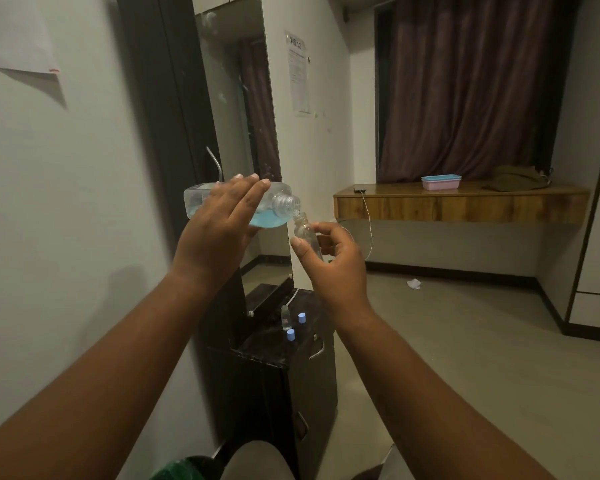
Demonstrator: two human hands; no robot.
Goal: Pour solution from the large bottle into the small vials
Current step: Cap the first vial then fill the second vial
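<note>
My left hand point(219, 230) grips a large clear bottle point(278, 206) with blue solution, tipped on its side, uncapped mouth pointing right. Its mouth sits just above the open neck of a small clear vial point(303, 230), held tilted in my right hand point(333, 261). The blue liquid lies pooled along the bottle's lower side near the neck. Below, on a dark cabinet top point(271, 344), stands another small vial point(285, 318) with two blue caps point(302, 317) point(290, 334) beside it.
A mirror and a dark door frame point(160, 116) rise behind the cabinet on the left. At the right, a wooden wall shelf point(461, 206) holds a pink and blue tray point(441, 181), a phone with cable and a cloth. Dark curtains hang behind it.
</note>
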